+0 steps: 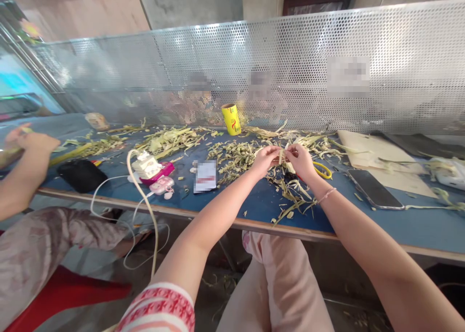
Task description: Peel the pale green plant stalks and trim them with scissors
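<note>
My left hand (264, 158) and my right hand (301, 160) meet above the blue table (254, 206), both pinched on a pale green leaf strip (282, 156) held between them. The fingers of each hand are closed on the strip's ends. Below and around my hands lies a heap of cut leaf scraps (236, 158). Yellow-handled scissors (321, 170) lie just right of my right hand.
A yellow cup (231, 119) stands at the back by the perforated metal screen (290, 66). A phone (375, 189) lies on the right beside a cardboard sheet (378, 153). On the left are a black pouch (82, 175), chargers with white cables (145, 196), and another person's arm (22, 167).
</note>
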`<state>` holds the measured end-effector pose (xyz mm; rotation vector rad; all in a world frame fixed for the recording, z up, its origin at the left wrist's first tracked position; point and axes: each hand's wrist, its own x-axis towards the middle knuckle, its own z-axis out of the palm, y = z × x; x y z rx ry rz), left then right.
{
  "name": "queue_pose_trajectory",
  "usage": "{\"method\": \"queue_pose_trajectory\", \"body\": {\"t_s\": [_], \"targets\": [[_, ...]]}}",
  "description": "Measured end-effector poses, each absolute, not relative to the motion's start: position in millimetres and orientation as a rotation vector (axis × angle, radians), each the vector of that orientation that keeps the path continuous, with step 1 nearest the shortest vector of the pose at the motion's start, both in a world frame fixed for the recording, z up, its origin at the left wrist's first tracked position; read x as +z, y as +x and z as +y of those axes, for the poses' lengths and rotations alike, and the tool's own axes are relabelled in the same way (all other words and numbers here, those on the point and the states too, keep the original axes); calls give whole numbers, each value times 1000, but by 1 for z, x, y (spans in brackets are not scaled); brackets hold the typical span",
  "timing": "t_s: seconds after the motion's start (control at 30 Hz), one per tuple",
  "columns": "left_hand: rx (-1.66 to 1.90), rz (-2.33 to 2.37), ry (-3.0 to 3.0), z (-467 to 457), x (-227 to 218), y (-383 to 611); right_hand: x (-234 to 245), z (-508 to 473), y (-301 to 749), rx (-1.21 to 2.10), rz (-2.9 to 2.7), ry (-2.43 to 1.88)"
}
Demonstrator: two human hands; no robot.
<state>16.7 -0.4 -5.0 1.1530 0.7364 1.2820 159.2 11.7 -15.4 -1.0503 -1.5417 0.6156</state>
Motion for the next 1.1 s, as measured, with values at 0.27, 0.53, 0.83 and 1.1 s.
{"method": "queue_pose_trajectory", "body": {"t_s": [0.27,0.53,0.83,1.1], "targets": [[1250,700,1100,3,-9,16,-13,8,154,682,-1517,-1045],[1258,765,1050,5,-7,13,-14,8,150,846,-1404,-1049],[1256,755,1053,5,-9,15,-23,17,150,684,-1534,-1050],[1427,895,1240,11,-19,22,-19,8,143,593,-1585,-1167]]}}
